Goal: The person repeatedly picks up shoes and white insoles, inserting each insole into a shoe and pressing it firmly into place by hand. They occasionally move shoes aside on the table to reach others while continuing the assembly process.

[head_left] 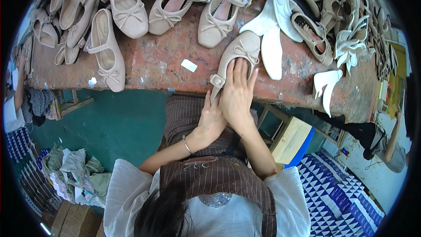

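Observation:
A beige ballet flat [240, 46] with a bow and a buckled strap lies at the table's near edge, toe pointing away from me. My right hand [237, 101] reaches into its opening, fingers extended over the inside. Lower down, my left hand [211, 120] holds the heel end, its fingers partly covered by the right hand. White insoles [272, 55] lie just right of the shoe's toe. Beyond it stands another beige shoe [215, 28] with a dark patterned inside. The sole of the held shoe is hidden.
More beige shoes [129, 11] crowd the far and left parts of the worn red table [166, 57]. White insoles [351, 41] pile up at right, near further shoes. A yellow-topped stool [291, 140] and blue-and-white boxes [329, 188] are at my right. Other people [394, 149] are at the sides.

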Available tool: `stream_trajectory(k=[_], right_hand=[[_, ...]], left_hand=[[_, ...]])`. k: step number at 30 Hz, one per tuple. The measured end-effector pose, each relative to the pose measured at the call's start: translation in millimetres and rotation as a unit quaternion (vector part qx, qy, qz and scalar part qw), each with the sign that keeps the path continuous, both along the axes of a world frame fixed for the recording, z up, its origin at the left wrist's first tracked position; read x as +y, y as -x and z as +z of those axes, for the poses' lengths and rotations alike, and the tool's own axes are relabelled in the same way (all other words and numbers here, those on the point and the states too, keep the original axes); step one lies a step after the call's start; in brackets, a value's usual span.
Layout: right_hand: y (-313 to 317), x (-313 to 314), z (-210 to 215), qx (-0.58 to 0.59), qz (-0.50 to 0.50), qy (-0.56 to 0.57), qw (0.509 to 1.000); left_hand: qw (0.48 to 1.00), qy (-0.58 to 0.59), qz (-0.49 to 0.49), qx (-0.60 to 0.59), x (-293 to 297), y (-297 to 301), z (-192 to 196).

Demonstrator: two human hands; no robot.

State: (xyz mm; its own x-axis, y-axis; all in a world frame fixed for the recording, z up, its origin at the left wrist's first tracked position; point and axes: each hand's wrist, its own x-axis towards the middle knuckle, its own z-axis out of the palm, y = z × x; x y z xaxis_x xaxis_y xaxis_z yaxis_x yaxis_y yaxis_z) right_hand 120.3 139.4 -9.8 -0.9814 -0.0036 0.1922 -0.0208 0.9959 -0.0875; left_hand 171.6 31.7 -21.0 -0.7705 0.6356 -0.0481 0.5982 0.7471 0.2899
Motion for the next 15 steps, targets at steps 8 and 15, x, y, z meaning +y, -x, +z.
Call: stream_trajectory(k=[8,15], right_hand=[[23.5,19.1,23.5,-0.031,0.083,0.171,0.981],[86.0,152.1,36.7,0.116,-0.161,0.296,0.934]], left_hand=[[0.992,-0.120,0.045,-0.018,-9.4,19.4,6.5],[0.799,-0.490,0.272,-0.217,-196.4,116.4,103.3]])
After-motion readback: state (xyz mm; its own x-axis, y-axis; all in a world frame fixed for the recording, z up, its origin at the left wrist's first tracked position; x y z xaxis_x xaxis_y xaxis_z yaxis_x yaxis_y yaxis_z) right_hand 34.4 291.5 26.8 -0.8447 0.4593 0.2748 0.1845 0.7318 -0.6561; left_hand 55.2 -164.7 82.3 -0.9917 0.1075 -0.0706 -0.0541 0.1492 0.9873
